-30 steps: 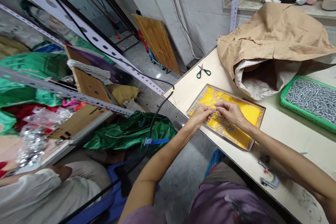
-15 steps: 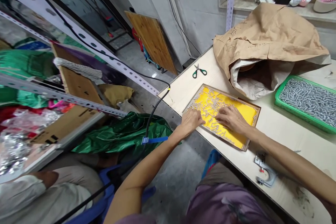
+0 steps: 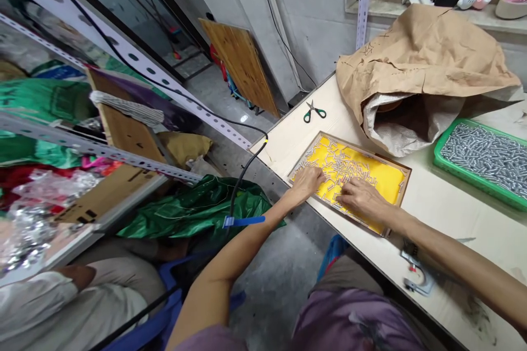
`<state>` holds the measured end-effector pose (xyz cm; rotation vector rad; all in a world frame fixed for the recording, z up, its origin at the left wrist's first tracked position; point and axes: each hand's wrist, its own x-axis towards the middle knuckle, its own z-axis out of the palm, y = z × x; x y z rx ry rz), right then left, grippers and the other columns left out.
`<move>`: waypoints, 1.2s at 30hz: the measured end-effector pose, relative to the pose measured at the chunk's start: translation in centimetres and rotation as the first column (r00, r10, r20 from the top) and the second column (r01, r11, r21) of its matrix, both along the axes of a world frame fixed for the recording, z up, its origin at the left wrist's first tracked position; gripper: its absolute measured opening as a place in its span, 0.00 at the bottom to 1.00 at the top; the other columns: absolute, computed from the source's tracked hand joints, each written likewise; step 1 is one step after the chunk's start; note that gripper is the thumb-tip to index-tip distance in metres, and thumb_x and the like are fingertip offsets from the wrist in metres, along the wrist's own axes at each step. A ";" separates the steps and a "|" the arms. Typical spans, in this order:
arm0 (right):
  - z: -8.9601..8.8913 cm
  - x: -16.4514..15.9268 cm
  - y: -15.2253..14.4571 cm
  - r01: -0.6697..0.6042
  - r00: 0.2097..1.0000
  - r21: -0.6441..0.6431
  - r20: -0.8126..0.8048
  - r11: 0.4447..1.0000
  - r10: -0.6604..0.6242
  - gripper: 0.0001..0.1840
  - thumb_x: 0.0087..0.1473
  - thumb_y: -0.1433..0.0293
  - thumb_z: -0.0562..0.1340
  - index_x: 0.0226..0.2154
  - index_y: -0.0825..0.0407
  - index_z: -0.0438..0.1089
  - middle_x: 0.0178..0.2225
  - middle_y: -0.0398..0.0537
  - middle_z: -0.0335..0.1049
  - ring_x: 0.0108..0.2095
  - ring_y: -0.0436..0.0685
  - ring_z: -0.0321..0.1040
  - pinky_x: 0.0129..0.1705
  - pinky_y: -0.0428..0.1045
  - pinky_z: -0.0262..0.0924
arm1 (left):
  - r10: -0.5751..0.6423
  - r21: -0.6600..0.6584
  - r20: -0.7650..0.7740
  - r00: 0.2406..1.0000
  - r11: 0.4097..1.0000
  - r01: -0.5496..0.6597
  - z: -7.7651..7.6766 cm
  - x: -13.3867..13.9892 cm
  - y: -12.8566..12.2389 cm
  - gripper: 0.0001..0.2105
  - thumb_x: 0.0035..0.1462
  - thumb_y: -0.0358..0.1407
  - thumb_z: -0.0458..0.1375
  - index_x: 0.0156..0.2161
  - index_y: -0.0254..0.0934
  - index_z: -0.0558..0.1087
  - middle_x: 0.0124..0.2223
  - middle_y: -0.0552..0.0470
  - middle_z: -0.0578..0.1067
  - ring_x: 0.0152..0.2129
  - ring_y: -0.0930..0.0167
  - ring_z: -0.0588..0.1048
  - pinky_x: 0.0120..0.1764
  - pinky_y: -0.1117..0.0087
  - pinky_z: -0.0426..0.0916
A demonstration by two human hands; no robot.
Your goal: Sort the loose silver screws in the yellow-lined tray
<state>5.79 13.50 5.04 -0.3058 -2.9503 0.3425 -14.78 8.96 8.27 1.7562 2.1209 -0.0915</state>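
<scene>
A shallow wooden tray with a yellow floor (image 3: 387,178) lies near the table's front edge, strewn with several small silvery metal cylinders (image 3: 343,163). My left hand (image 3: 307,181) lies flat on the tray's near left corner, fingers spread over the cylinders. My right hand (image 3: 357,197) rests palm down on the tray's front middle, fingers apart on the pieces. Neither hand visibly grips anything.
A green basket full of metal cylinders (image 3: 481,156) stands at the right. A big brown paper sack (image 3: 428,60) lies open behind the tray. Green-handled scissors (image 3: 313,112) lie at the back left. A metal clamp tool (image 3: 418,274) sits at the front edge. Another person (image 3: 61,301) sits lower left.
Both hands came down from pinching pieces together above the tray to lying flat on it, and they have slid toward the tray's near edge.
</scene>
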 end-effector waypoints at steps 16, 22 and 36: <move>0.0 1.8 2.4 0.324 0.928 -0.216 -0.115 0.921 -0.354 0.12 0.63 0.69 0.53 0.40 0.51 0.71 0.36 0.52 0.70 0.38 0.58 0.64 0.40 0.51 0.60 | -0.072 -0.027 0.088 0.994 0.997 0.074 0.1 0.0 -0.8 0.07 0.54 0.28 0.54 0.34 0.35 0.75 0.37 0.47 0.76 0.38 0.66 0.74 0.37 0.70 0.66; -0.2 2.8 1.8 0.291 0.943 -0.220 -0.099 0.931 -0.318 0.15 0.64 0.67 0.52 0.37 0.51 0.73 0.32 0.51 0.69 0.36 0.56 0.64 0.39 0.50 0.59 | 0.001 0.145 0.232 0.973 0.989 -0.036 -0.7 -0.5 -1.2 0.05 0.52 0.28 0.55 0.30 0.36 0.73 0.31 0.51 0.75 0.29 0.70 0.72 0.33 0.72 0.64; 3.8 -3.1 1.5 0.293 0.932 -0.053 0.239 0.955 -0.272 0.12 0.62 0.69 0.55 0.40 0.52 0.74 0.41 0.54 0.70 0.43 0.60 0.62 0.40 0.52 0.52 | 0.164 0.272 0.646 0.746 0.863 -0.425 -0.9 -1.2 -1.6 0.02 0.49 0.32 0.58 0.28 0.35 0.71 0.25 0.56 0.74 0.22 0.75 0.71 0.28 0.75 0.66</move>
